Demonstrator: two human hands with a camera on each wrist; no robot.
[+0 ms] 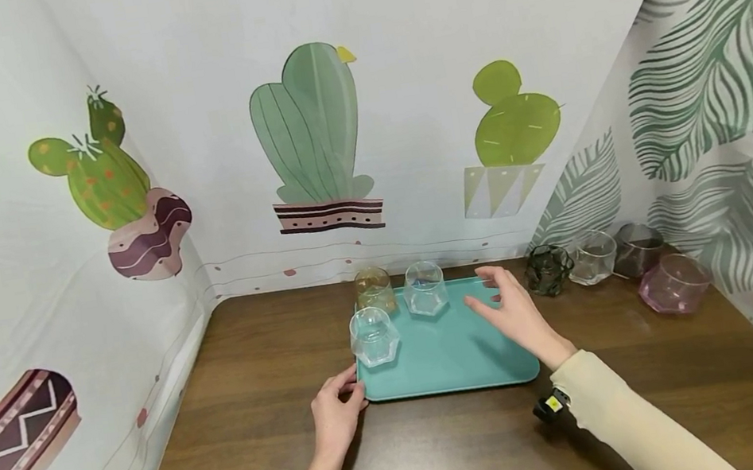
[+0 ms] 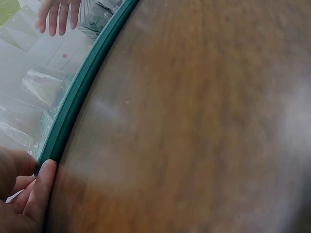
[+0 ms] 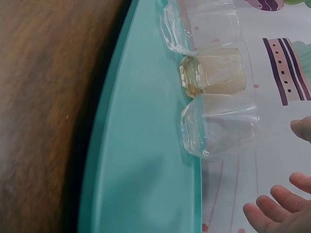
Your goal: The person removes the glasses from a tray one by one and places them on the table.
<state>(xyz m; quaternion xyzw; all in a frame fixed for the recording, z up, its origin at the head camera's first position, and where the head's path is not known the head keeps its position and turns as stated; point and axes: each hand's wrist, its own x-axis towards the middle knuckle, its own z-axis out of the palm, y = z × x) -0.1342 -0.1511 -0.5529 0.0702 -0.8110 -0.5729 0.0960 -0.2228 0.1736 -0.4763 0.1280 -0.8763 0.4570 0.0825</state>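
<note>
A turquoise tray (image 1: 451,357) lies on the wooden table. My left hand (image 1: 336,409) holds its front left corner, and the left wrist view shows the thumb (image 2: 41,194) against the tray's rim. On the tray's left half stand three faceted glasses: an amber glass (image 1: 373,282) at the back, a clear glass (image 1: 425,291) beside it, and another clear glass (image 1: 374,338) at the left edge. Over the right part of the tray hovers my right hand (image 1: 517,320), fingers spread and holding nothing. The right wrist view shows its fingers (image 3: 274,208) apart from the glasses.
Right of the tray, near the wall, stand a dark openwork glass (image 1: 549,271), a clear glass (image 1: 593,259), a smoky grey glass (image 1: 636,250) and a pink glass (image 1: 675,285). A printed cloth (image 1: 418,117) with cacti and leaves covers the walls behind the table (image 1: 269,346).
</note>
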